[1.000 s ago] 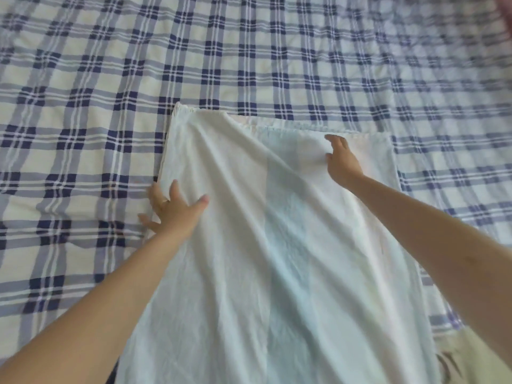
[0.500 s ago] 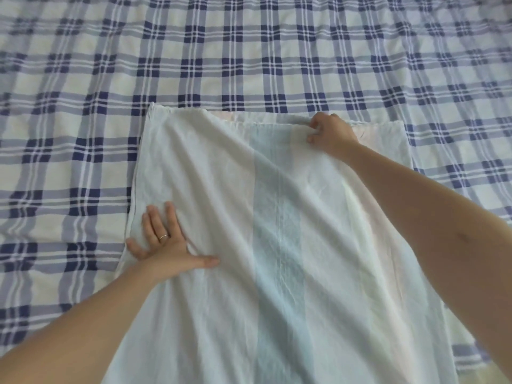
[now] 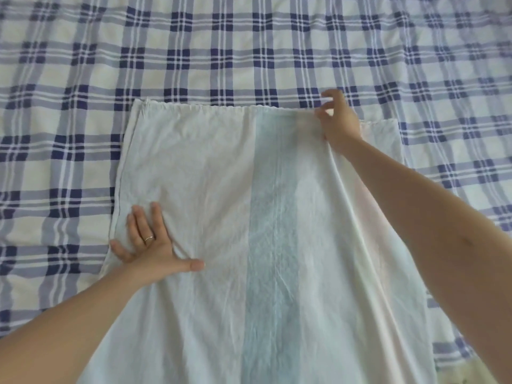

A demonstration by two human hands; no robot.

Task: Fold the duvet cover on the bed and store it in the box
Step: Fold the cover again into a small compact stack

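Blue-and-white plaid bedspread [image 3: 249,51] fills your view, and the pale white duvet cover with a light blue stripe [image 3: 221,189] lies folded on it, running toward you. Your left hand [image 3: 149,245] rests flat near its left edge, fingers straight and spread, a thin ring [image 3: 148,239] on one finger. Your right hand [image 3: 339,123] is at the far edge, fingers curled, pinching the fabric there.

I have one view only: the head camera, looking forward and steeply down onto the bed [image 3: 249,51], close enough that it fills the frame.
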